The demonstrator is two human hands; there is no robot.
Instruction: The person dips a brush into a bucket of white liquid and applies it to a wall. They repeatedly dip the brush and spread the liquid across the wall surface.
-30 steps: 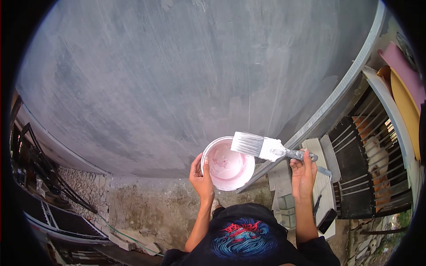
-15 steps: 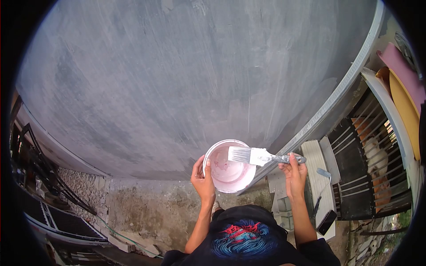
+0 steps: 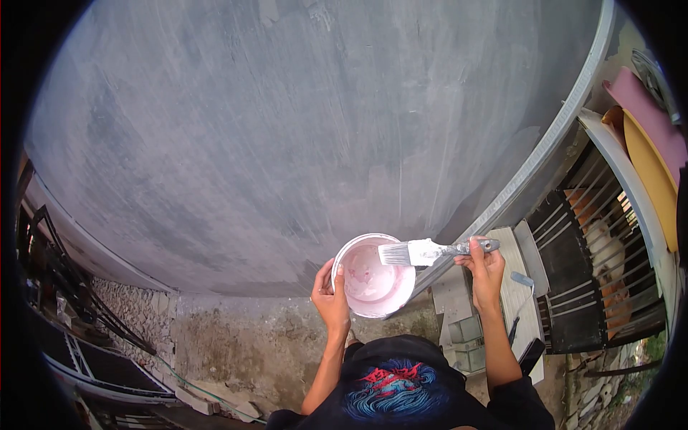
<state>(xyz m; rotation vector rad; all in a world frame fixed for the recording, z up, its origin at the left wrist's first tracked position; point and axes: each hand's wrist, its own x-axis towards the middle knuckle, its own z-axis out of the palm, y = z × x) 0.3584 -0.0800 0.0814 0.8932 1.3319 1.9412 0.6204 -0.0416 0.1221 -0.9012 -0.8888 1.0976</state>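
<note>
My left hand (image 3: 332, 294) grips the left rim of a white bucket (image 3: 395, 299), thumb over the edge and fingers round the outside. Pinkish-white paint coats the bucket's inside. Across its upper right rim lies a paintbrush (image 3: 424, 251), its bristles over the opening. Dried paint covers the brush's metal band and spots its grey handle. Fingers of my right hand (image 3: 484, 269) close round the handle near its end. Just beyond the bucket stands a tall grey wall (image 3: 301, 143) with streaky, uneven brush marks.
On the right, a pale board (image 3: 519, 315) carries a phone (image 3: 530, 355) and a small grey-handled tool (image 3: 522, 279). Beside it, a light-furred animal (image 3: 606, 247) is behind a barred cage (image 3: 573, 287). Dark metal frames (image 3: 79, 287) stand at left, near a green hose (image 3: 204, 385) on the ground.
The bucket has moved slightly right and down in view with my left hand. My right hand and the brush have shifted slightly right, the bristles staying over the bucket.
</note>
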